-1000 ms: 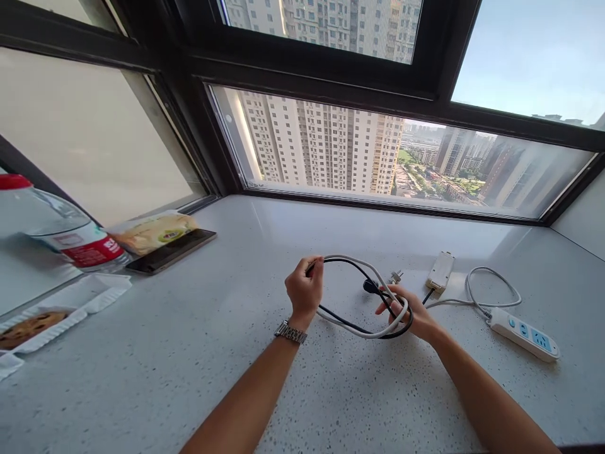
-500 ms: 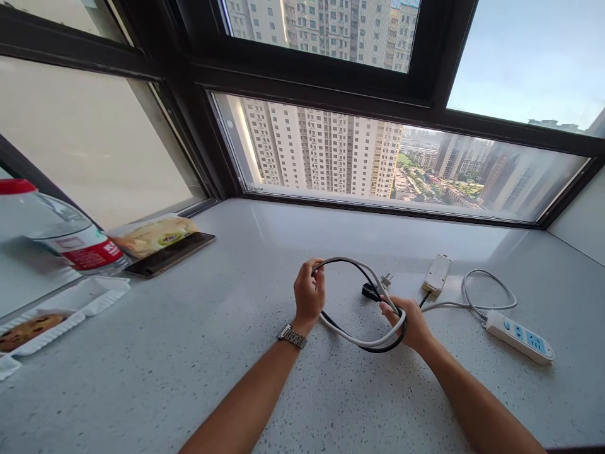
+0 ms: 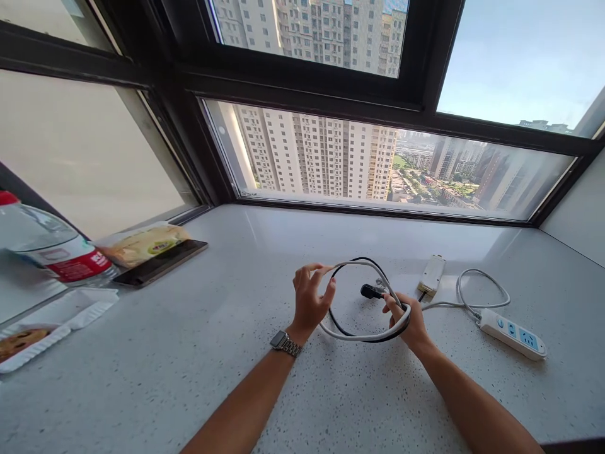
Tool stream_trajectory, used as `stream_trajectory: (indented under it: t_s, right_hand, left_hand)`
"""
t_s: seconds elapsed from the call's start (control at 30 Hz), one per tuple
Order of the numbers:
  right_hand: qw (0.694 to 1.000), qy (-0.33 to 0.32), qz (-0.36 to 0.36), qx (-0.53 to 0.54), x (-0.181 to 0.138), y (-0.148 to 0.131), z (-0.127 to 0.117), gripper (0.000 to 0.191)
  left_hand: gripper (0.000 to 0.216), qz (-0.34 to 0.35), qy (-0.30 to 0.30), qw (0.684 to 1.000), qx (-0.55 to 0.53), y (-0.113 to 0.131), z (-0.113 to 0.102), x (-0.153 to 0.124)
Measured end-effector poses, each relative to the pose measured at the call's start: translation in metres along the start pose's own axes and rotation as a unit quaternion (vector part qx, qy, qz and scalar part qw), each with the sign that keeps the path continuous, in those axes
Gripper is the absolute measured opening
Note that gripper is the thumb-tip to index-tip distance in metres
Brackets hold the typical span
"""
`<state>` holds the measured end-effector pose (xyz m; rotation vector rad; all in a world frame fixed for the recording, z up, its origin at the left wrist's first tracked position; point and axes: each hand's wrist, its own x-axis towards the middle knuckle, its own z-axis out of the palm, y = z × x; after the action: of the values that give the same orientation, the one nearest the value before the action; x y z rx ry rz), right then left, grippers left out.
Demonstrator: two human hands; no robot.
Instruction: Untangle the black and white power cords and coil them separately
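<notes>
A white cable and a black cable form a loose coil above the speckled countertop. My right hand is wrapped round both cables at the coil's right side. A black plug sticks out beside its fingertips, and a pale plug shows behind the coil, partly hidden. At the left side of the coil is my left hand, thumb and fingers apart. Its fingertips are close to the white cable; whether they touch it I cannot tell. A metal-band watch is on the left wrist.
To the right lie a white power strip with a looped grey cord and a small white box. On the left are a phone, a food packet, a bottle and a cookie tray. Windows border the counter.
My left hand has loosened from its closed hold, fingers spreading. The black cable has parted from the white one at the coil's upper left. The view has shifted slightly.
</notes>
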<state>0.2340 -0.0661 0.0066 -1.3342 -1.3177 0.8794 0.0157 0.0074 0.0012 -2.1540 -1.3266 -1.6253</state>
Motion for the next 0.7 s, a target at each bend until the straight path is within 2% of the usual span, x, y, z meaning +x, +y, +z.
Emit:
stream_trajectory:
  t_s: [0.1,0.17,0.33,0.47,0.57,0.63,0.7]
  right_hand:
    - [0.994,0.055,0.039,0.081,0.002,-0.005,-0.002,0.049]
    - [0.989,0.069,0.047,0.126,0.003,-0.007,-0.004,0.049]
    - [0.985,0.039,0.005,0.170,0.005,0.001,-0.004,0.046]
    - [0.977,0.008,-0.047,0.205,0.002,0.004,-0.003,0.044]
    - [0.967,-0.041,-0.049,0.247,-0.002,-0.002,-0.001,0.044]
    - [0.961,-0.067,-0.044,0.265,-0.004,-0.006,0.001,0.044]
    - [0.959,-0.076,-0.035,0.272,-0.005,-0.008,0.003,0.044]
  left_hand:
    - [0.019,0.036,-0.080,0.995,-0.056,0.006,-0.004,0.000]
    - [0.020,0.041,-0.145,0.982,-0.112,0.009,-0.003,-0.001]
    - [0.049,-0.031,-0.250,0.948,-0.194,0.016,0.002,-0.006]
    - [0.074,-0.098,-0.272,0.916,-0.279,0.022,0.005,-0.010]
    - [0.084,-0.136,-0.309,0.876,-0.344,0.023,0.007,-0.013]
    - [0.093,-0.158,-0.344,0.836,-0.396,0.023,0.009,-0.015]
    - [0.103,-0.183,-0.355,0.796,-0.455,0.024,0.010,-0.017]
